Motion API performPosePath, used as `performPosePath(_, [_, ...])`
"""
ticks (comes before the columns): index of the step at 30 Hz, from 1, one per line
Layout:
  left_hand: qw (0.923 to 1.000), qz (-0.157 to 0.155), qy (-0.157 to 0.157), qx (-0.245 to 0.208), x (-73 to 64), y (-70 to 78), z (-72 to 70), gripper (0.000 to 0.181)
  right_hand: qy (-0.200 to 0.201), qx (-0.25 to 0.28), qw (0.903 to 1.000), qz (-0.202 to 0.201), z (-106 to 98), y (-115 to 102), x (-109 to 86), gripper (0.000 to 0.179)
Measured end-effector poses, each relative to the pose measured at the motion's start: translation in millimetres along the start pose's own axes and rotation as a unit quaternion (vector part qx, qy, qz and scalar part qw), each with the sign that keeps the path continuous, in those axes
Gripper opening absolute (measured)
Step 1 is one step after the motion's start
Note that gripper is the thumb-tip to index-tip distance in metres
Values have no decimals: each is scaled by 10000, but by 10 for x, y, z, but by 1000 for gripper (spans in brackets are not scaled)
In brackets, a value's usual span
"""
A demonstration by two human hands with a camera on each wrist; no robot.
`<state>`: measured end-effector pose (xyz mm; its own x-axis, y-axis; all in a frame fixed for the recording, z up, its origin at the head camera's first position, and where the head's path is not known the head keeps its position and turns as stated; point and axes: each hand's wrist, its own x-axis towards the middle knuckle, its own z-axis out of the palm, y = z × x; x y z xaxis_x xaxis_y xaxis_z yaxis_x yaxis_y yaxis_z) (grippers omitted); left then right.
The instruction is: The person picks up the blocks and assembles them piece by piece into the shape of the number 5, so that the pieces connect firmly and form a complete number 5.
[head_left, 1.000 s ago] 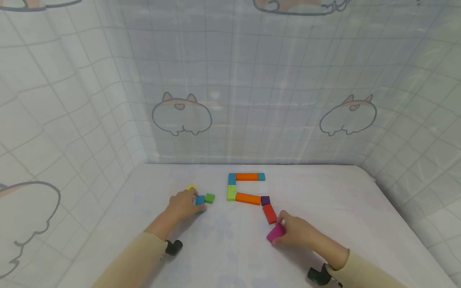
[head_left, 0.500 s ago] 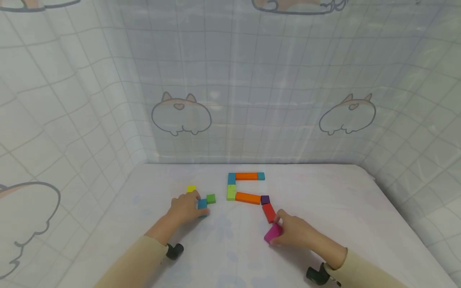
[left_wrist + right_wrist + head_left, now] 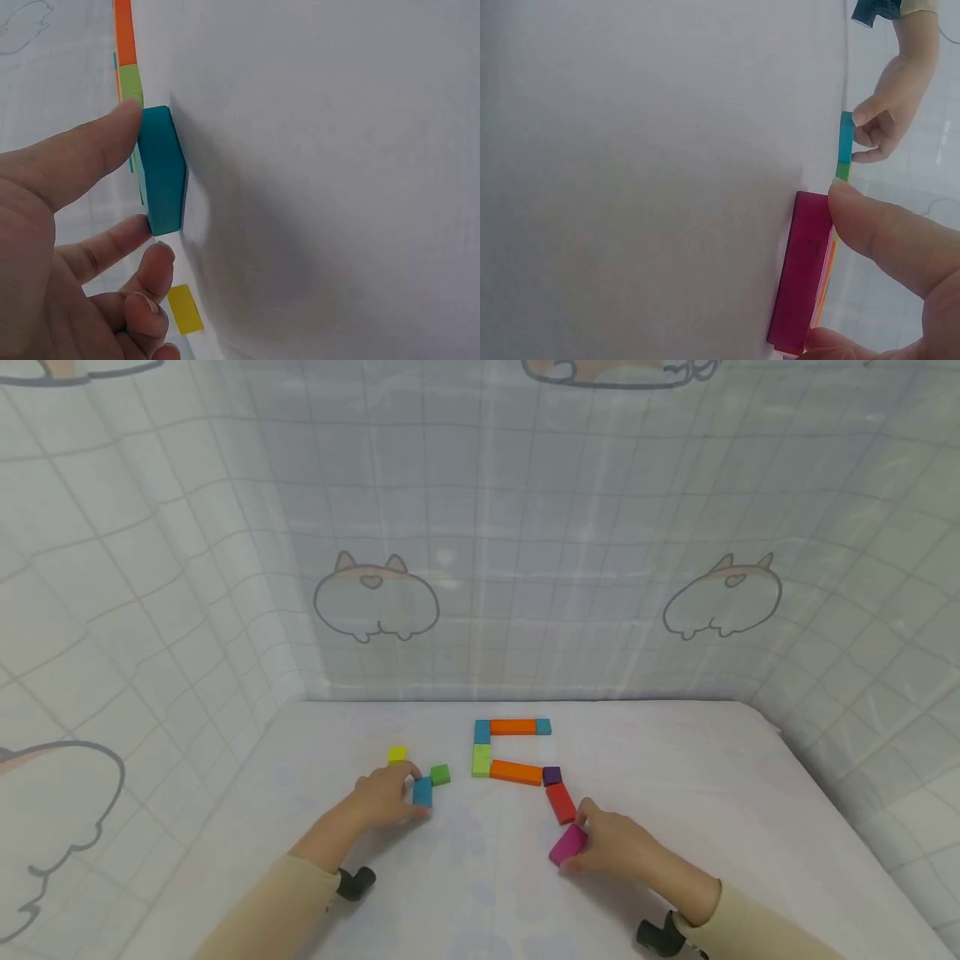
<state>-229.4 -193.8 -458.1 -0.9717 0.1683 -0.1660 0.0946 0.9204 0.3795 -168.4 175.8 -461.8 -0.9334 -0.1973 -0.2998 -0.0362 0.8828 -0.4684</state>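
Note:
A blue block [image 3: 422,793] is pinched between the thumb and index finger of my left hand [image 3: 381,797]; in the left wrist view the block [image 3: 161,171] shows one angled long side, and the other fingers curl loosely below. Just behind it lies a green cube [image 3: 440,775], and a yellow block [image 3: 397,754] is partly hidden by the hand. On the right, my right hand [image 3: 621,845] grips a magenta block [image 3: 567,845] by its two ends, thumb on one and a finger on the other. The magenta block sits close to the lower end of a red block [image 3: 561,803].
A joined line of blocks runs behind: purple cube [image 3: 552,776], orange block [image 3: 516,773], light green block [image 3: 482,762], blue block [image 3: 482,732], orange block [image 3: 513,727] and small blue block [image 3: 543,727]. A patterned curtain [image 3: 480,610] rises behind the white table [image 3: 675,752].
My left hand has drawn the blue block slightly right and nearer, and the green cube has shifted and turned a little. The magenta block has moved slightly left with my right hand.

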Motion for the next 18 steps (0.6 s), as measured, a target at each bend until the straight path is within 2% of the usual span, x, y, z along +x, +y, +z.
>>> performPosePath(4, [10000,36,-17,-9,7,-9,28,63,-8,37,10000,15,-2,-23,-8,66])
performPosePath(12, [9999,2,-113,-92,-27,70,58,65,-35,90,9999,44,13,-56,-9,65])
performPosePath(18, [9997,232,18,107,-42,107,126,66,-13,141,9998,-151,25,-69,-5,61])
